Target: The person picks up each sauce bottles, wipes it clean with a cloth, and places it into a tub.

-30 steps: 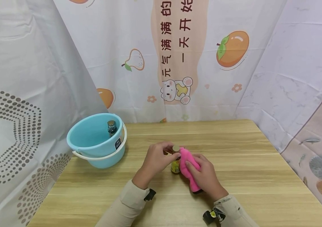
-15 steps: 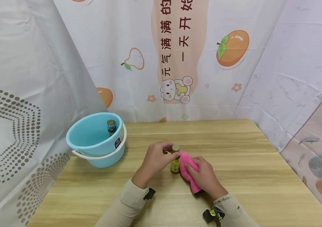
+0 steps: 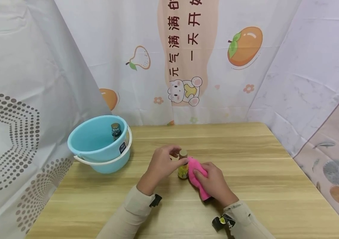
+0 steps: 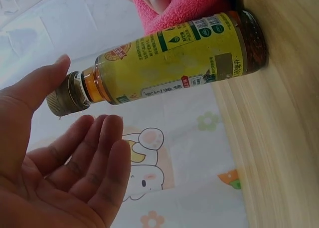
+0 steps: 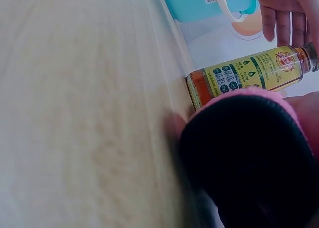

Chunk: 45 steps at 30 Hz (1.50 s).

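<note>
A small glass bottle (image 3: 183, 172) with amber liquid, a yellow label and a gold cap stands upright on the wooden table. My left hand (image 3: 161, 165) is around its neck from the left. In the left wrist view the thumb (image 4: 42, 81) lies at the cap (image 4: 65, 96), while the loosely bent fingers (image 4: 94, 153) show a gap below the neck. On the other side my right hand (image 3: 216, 182) grips a crumpled pink fuzzy cloth (image 3: 197, 169) against the bottle. A dark rounded part (image 5: 249, 153) edged in pink fills much of the right wrist view.
A light blue bucket (image 3: 106, 167) with a white handle (image 3: 109, 162) stands at the table's left. Inside it leans a dark bottle (image 3: 116, 131) with a gold cap. A printed curtain (image 3: 145, 109) hangs behind the table's (image 3: 247, 149) back edge.
The head view has tilted slightly, so everything sits a little higher in it. The pink cloth shifts slightly and changes its folds beside the bottle; the left hand stays at the neck.
</note>
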Tool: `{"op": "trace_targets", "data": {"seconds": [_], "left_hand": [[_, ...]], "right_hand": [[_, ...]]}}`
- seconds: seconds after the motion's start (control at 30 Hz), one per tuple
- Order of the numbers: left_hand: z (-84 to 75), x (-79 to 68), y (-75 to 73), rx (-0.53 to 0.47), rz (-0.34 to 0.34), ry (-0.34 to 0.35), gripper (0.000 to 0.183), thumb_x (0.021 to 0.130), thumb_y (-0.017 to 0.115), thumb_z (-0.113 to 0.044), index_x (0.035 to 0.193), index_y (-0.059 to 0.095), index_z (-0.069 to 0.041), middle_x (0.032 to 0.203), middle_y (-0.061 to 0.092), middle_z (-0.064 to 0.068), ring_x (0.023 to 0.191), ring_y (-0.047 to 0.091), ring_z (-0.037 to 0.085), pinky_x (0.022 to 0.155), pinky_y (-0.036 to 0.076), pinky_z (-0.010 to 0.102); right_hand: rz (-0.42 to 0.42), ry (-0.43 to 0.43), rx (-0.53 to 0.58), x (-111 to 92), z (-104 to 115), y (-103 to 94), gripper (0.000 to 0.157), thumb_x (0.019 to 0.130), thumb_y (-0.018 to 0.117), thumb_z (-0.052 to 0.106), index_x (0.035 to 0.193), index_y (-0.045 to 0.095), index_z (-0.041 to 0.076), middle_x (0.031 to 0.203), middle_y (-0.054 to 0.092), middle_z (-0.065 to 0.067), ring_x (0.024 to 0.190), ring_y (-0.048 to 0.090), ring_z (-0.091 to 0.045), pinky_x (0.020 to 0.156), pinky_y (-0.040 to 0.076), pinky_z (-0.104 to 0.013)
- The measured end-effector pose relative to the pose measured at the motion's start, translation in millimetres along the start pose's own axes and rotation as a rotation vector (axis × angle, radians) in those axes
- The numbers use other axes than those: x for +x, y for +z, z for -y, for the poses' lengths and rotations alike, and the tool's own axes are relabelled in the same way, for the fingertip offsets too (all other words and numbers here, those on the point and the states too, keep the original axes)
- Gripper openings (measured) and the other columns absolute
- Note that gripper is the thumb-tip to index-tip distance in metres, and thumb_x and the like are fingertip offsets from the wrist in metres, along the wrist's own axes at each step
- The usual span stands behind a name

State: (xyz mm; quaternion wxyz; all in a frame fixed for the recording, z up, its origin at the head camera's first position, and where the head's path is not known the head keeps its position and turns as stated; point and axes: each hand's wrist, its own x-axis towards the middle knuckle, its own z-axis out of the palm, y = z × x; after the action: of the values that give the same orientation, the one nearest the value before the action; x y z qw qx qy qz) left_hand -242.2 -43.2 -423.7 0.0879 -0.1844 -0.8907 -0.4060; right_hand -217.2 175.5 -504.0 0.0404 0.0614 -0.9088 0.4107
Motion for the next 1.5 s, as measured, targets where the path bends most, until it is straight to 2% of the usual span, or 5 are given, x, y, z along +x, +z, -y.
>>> {"op": "trace_targets", "data": {"seconds": [0.4, 0.73, 0.93, 1.2, 1.5], "left_hand": [[-0.4, -1.9, 2.4, -0.006, -0.015, 0.007, 0.024, 0.086, 0.086, -0.034, 0.100, 0.076, -0.018, 0.086, 0.076, -0.010, 0.082, 0.072, 0.006, 0.067, 0.056, 0.027], [1.7, -0.4, 2.7, -0.005, -0.008, 0.012, 0.030, 0.085, 0.086, -0.037, 0.105, 0.078, -0.016, 0.087, 0.077, -0.011, 0.085, 0.073, 0.007, 0.069, 0.057, 0.028], [2.4, -1.1, 4.1, 0.007, -0.001, 0.011, 0.033, 0.087, 0.085, -0.037, 0.109, 0.078, -0.014, 0.090, 0.078, -0.009, 0.090, 0.074, 0.009, 0.074, 0.059, 0.030], [2.7, -2.6, 5.4, 0.028, 0.000, 0.022, 0.032, 0.087, 0.085, -0.037, 0.109, 0.078, -0.015, 0.093, 0.079, -0.007, 0.093, 0.075, 0.011, 0.079, 0.060, 0.034], [0.9, -2.3, 4.2, 0.046, 0.004, 0.019, 0.034, 0.088, 0.084, -0.038, 0.111, 0.078, -0.014, 0.094, 0.079, -0.006, 0.094, 0.075, 0.012, 0.077, 0.060, 0.033]], "right_hand": [[-0.041, -0.013, 0.048, -0.3, 1.9, 0.7, 0.035, 0.098, 0.072, 0.036, 0.122, 0.076, 0.011, 0.121, 0.068, -0.006, 0.108, 0.066, -0.023, 0.089, 0.058, -0.041], [-0.198, -0.215, 0.150, -1.9, 5.3, -1.3, 0.032, 0.098, 0.073, 0.036, 0.120, 0.077, 0.013, 0.119, 0.068, 0.001, 0.097, 0.067, -0.013, 0.077, 0.060, -0.028], [-0.253, -0.277, 0.203, -2.3, 5.4, -1.3, 0.033, 0.097, 0.075, 0.034, 0.124, 0.075, 0.015, 0.122, 0.067, 0.005, 0.099, 0.068, -0.012, 0.078, 0.061, -0.027], [-0.216, -0.256, 0.214, -3.7, 4.8, -0.5, 0.030, 0.098, 0.074, 0.033, 0.121, 0.076, 0.014, 0.122, 0.067, 0.005, 0.101, 0.067, -0.012, 0.079, 0.061, -0.027], [-0.142, -0.142, 0.133, -3.2, 3.4, 0.7, 0.032, 0.099, 0.071, 0.038, 0.118, 0.077, 0.013, 0.118, 0.068, 0.000, 0.099, 0.067, -0.015, 0.078, 0.059, -0.028]]}}
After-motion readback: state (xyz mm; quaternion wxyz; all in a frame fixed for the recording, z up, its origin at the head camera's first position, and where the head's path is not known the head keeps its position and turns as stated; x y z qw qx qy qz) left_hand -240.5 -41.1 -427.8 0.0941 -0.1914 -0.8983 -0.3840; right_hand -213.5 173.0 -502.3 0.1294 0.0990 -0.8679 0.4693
